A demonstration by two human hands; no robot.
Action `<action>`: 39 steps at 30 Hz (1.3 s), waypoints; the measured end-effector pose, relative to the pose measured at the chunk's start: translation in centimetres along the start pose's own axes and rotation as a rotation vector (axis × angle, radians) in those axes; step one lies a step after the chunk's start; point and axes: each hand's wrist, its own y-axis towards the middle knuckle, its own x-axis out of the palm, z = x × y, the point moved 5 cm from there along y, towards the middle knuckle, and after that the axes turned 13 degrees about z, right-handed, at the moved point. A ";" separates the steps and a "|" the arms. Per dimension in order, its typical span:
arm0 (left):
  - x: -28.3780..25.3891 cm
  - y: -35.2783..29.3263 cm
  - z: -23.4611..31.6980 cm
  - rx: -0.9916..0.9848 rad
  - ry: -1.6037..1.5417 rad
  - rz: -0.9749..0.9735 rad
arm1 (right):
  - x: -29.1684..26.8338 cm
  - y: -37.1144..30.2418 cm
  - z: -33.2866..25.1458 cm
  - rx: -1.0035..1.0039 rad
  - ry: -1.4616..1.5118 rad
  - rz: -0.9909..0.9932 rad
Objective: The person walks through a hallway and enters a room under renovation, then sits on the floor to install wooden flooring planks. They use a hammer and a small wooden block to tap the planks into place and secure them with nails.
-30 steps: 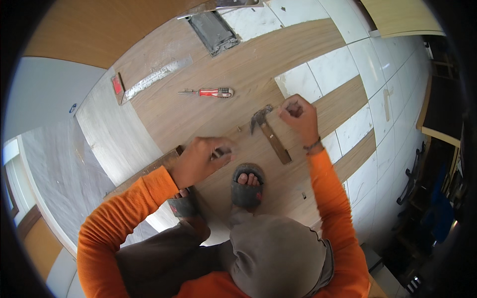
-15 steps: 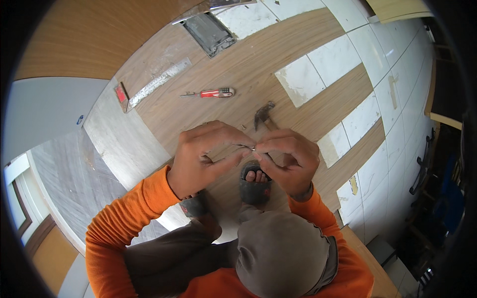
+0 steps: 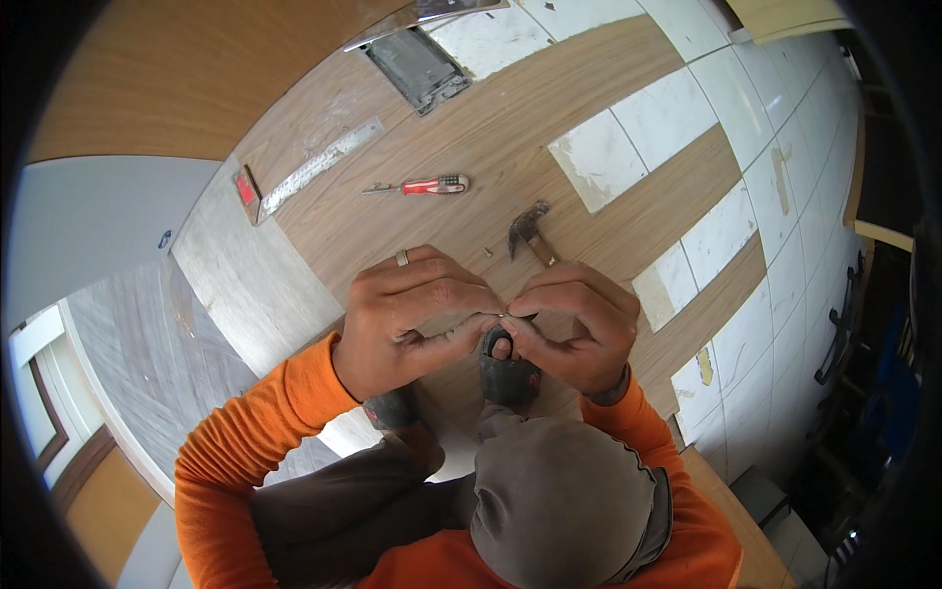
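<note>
I watch both hands meet above the brown wood-look floor (image 3: 422, 221). The left hand (image 3: 417, 302), a silver ring (image 3: 401, 257) on one finger, has its grip pinching a tiny glinting piece (image 3: 502, 314); the right hand (image 3: 581, 319) pinches it from the opposite side. I cannot make out what it is. Just beyond the right hand lies a dark-headed, wooden-handled claw hammer (image 3: 528, 229), partly hidden; farther off, I see a red-and-silver screwdriver (image 3: 432, 185).
</note>
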 end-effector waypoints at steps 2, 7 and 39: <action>0.1 0.0 0.1 -0.005 0.000 -0.004 | 0.0 0.0 0.0 0.011 0.009 0.000; 0.4 -0.4 -0.2 -0.061 0.015 0.029 | 0.3 0.1 -0.1 0.021 0.015 -0.014; 6.3 -9.7 -10.1 -0.772 -0.029 -0.189 | 1.3 -10.1 9.9 0.528 0.010 -0.260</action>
